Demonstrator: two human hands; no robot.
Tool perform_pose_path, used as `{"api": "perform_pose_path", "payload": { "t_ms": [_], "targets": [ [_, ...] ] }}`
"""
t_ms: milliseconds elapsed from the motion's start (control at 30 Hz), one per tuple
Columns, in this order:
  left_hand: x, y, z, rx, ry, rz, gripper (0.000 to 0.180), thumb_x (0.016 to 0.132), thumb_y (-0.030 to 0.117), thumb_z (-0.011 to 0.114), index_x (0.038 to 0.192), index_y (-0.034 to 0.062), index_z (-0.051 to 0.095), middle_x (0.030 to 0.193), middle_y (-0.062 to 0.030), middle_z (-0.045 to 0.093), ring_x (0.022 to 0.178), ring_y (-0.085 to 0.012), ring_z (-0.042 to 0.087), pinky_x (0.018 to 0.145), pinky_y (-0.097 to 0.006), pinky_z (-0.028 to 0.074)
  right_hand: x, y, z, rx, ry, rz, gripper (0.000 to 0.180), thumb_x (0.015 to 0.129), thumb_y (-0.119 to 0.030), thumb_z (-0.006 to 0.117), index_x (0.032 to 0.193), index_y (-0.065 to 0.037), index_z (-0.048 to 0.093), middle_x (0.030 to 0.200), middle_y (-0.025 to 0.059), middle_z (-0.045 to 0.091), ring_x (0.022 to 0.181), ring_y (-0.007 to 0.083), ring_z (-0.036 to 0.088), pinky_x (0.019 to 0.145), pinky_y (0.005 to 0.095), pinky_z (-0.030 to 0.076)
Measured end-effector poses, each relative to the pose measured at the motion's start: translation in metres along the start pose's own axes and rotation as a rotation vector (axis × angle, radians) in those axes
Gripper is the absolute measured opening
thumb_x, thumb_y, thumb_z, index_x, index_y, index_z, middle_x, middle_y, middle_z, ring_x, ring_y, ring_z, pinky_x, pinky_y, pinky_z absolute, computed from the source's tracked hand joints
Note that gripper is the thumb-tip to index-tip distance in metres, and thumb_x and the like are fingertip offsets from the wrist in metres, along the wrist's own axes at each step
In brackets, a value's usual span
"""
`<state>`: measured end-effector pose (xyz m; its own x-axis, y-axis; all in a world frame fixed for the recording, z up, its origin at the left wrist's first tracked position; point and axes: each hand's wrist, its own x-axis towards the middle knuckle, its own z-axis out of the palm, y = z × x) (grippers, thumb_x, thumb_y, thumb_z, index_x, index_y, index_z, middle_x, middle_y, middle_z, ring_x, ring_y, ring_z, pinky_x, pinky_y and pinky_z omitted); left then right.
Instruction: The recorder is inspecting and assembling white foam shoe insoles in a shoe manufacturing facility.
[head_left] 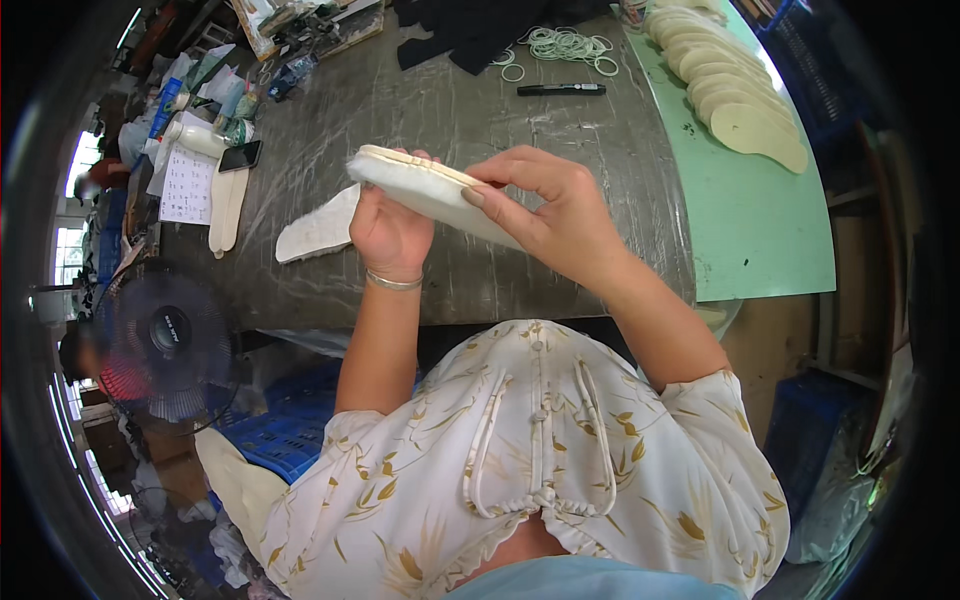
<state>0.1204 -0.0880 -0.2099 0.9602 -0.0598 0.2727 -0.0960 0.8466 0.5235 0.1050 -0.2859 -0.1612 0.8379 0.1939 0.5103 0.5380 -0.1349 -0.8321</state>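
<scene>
Both my hands hold a stack of cream shoe insoles (425,188) above the grey plastic-covered table (440,100). My left hand (388,232) grips the stack from below at its left end. My right hand (555,215) pinches its right end, with the fingers over the top edge. One more white insole (318,228) lies flat on the table just left of my left hand.
A row of overlapping cream insoles (725,85) lies on a green sheet (765,230) at the right. Rubber bands (560,45) and a black marker (560,89) sit at the back. Bottles, a phone and a paper sheet (187,183) crowd the left edge. A black fan (165,340) stands below.
</scene>
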Motion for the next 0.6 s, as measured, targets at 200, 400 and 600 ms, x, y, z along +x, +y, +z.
{"api": "perform_pose_path", "payload": {
  "t_ms": [200,400,600],
  "targets": [
    [0.001,-0.003,-0.002,0.01,0.085,-0.026,0.032,0.089,0.019,0.045,0.115,0.0044,0.055,0.116,-0.0086,0.056,0.111,-0.0295,0.051,0.105,-0.049,0.033,-0.001,0.003,0.001,0.005,0.029,0.023,0.013,0.082,-0.012,0.067,0.09,-0.003,0.071,0.081,0.0113,0.067,0.069,0.0253,0.064,0.061,0.0323,0.051],
    [0.012,0.013,-0.014,-0.081,0.005,-0.001,0.03,0.089,0.02,0.044,0.111,0.0042,0.056,0.109,-0.0079,0.058,0.106,-0.029,0.052,0.105,-0.049,0.032,-0.012,0.013,-0.009,-0.058,-0.036,0.129,0.013,0.082,-0.011,0.066,0.09,-0.001,0.071,0.081,0.0117,0.067,0.067,0.0259,0.064,0.06,0.0323,0.052],
    [0.02,0.012,0.001,0.072,-0.061,0.044,0.034,0.088,0.026,0.046,0.11,0.0024,0.057,0.105,-0.0094,0.056,0.109,-0.03,0.051,0.103,-0.05,0.033,-0.022,0.014,-0.019,-0.157,0.009,0.094,0.01,0.081,-0.006,0.066,0.089,0.0,0.069,0.084,0.0116,0.066,0.07,0.0252,0.065,0.062,0.0315,0.056]
  ]
}}
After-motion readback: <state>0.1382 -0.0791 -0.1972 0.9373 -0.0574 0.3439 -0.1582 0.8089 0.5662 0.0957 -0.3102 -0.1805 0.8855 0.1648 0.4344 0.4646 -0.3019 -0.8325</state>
